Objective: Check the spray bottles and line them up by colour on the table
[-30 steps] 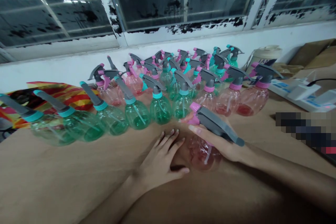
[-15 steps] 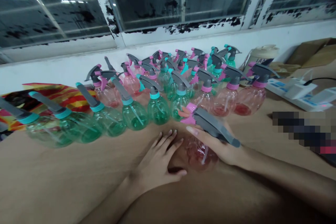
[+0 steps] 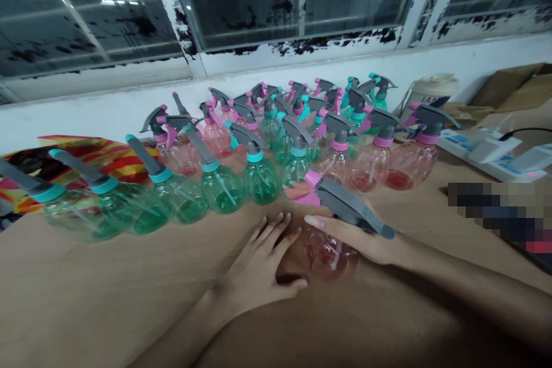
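A blocky blur at the right covers some dark item (image 3: 500, 218), so what it is cannot be told. The rear spray bottles (image 3: 269, 123) crowd together and overlap, their bodies largely hidden behind those in front. The leftmost green bottle (image 3: 81, 215) has its spray head cut off by the picture's edge. Only part of the lettering shows on a white tub (image 3: 431, 95) near the wall.

The right hand (image 3: 371, 241) has its fingers closed around the neck of a pink spray bottle (image 3: 328, 259), the thumb across the near side and other fingertips showing beside the pink trigger (image 3: 308, 197). The hand covers most of the neck, and whether the trigger is pressed is unclear. The left hand (image 3: 256, 267) lies on the tabletop (image 3: 107, 299) with fingers spread and thumb out, holding nothing, just beside that bottle.

The held bottle stands before the front row, near the person; its clear pink body shows a pale tube inside, but a liquid level is hard to make out. In the row, green bottles on the left hold a little green liquid (image 3: 228, 200), and pink bottles (image 3: 414, 164) on the right hold some red.
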Demonstrator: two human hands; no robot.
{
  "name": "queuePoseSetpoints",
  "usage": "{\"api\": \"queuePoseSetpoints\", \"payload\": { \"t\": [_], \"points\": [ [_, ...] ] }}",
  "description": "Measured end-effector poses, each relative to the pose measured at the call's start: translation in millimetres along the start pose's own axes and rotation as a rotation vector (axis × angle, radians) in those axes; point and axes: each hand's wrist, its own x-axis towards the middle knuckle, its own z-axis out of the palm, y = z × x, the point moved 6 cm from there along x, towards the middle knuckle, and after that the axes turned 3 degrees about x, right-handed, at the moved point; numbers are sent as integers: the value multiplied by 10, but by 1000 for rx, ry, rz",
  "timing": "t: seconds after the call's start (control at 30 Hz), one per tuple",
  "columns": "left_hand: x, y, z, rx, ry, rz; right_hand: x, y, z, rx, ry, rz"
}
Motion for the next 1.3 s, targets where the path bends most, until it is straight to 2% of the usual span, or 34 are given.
{"api": "queuePoseSetpoints", "payload": {
  "t": [0.2,0.37,0.53,0.63,0.87,1.07,1.3],
  "points": [
    [7,15,-43,-31,7,-6,18,9,-6,9,10,0],
    [14,26,-56,-36,-2,-1,11,39,26,29,-43,-4],
    [10,22,-28,-7,-24,-1,-16,60,-19,-16,22,58],
    [9,25,-35,-4,-20,2,-13,13,-17,-11,7,81],
    [7,13,-19,-24,-25,-16,-22,6,-3,72,24,58],
    [-5,6,4,-13,24,14,-55,35,-34,-44,103,33],
    [11,16,-8,6,-16,-8,-58,23,-32,-43,118,18]
  ]
}}
